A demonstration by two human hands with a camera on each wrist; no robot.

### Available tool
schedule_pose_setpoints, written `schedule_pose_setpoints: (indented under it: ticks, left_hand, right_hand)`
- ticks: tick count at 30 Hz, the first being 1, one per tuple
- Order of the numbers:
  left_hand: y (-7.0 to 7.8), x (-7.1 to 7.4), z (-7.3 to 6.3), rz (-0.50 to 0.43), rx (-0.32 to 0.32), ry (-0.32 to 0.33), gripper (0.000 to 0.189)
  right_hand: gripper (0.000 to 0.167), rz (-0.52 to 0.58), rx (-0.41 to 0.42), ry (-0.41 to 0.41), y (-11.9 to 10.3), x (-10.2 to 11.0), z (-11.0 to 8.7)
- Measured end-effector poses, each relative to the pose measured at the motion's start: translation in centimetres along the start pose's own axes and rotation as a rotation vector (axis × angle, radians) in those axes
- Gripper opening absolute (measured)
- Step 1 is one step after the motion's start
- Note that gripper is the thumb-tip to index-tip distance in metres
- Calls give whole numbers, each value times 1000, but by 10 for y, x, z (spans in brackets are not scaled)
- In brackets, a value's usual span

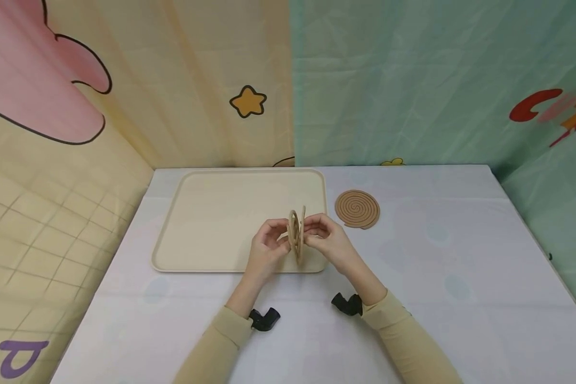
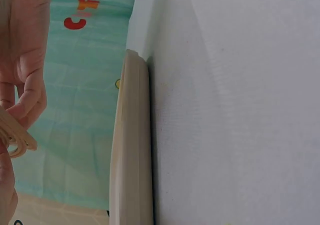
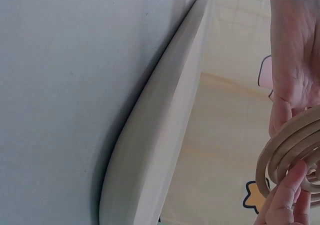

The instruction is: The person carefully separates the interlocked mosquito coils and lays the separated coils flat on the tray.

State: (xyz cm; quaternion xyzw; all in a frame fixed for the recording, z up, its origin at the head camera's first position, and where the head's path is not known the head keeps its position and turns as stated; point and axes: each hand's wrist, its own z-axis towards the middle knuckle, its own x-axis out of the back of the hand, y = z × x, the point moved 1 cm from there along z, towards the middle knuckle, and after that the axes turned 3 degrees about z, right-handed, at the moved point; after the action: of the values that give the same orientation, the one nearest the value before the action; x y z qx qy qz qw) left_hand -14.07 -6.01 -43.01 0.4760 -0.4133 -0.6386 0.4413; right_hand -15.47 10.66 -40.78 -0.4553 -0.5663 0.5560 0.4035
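Observation:
Two tan mosquito coils stand on edge between my hands above the tray's right front part, close together and slightly apart at the top. My left hand (image 1: 265,248) pinches the left coil (image 1: 294,234) between thumb and fingers. From the other side, my right hand (image 1: 333,242) grips the right coil (image 1: 303,226) by its face and edge. In the right wrist view the spiral bands of a coil (image 3: 282,145) show gaps between them, with right fingertips against it. Only a corner of the held coils (image 2: 22,137) appears in the left wrist view; fingers hide part of them.
A cream rectangular tray (image 1: 211,218) lies on the white-covered table (image 1: 437,298). Beside its right edge a brown spiral coil (image 1: 357,208) lies flat. Black wrist devices (image 1: 265,320) sit under both wrists. Printed curtains (image 1: 413,80) stand behind and along the sides.

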Motion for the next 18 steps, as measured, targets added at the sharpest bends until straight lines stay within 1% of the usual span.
schedule_pose_setpoints:
  ticks: [2, 3, 4, 7, 9, 11, 12, 14, 18]
  left_hand:
    - [0, 0, 0, 17, 23, 34, 42]
    - [0, 0, 0, 11, 38, 55, 41]
    - [0, -1, 0, -6, 53, 78, 39]
    - [-1, -4, -1, -115, 87, 151, 34]
    - [-2, -6, -1, -192, 94, 197, 32]
    - [-2, -8, -1, -234, 97, 239, 29]
    - [-1, -9, -1, -238, 98, 259, 28]
    - [-1, -9, -1, -238, 98, 297, 28]
    - [1, -11, 0, -247, 78, 353, 29]
  right_hand:
    - [37, 24, -13, 6, 1, 0, 1]
    - [37, 36, -20, 13, 1, 0, 1]
    - [38, 56, -29, 21, 2, -1, 2]
    - [36, 140, -57, 46, 5, -2, 3]
    - [34, 206, -64, 62, 8, -3, 4]
    - [32, 282, -63, 76, 11, -3, 5]
    - [31, 310, -61, 82, 12, -3, 6]
    - [33, 374, -54, 82, 14, -4, 6]
    - [48, 509, -59, 76, 15, -5, 8]
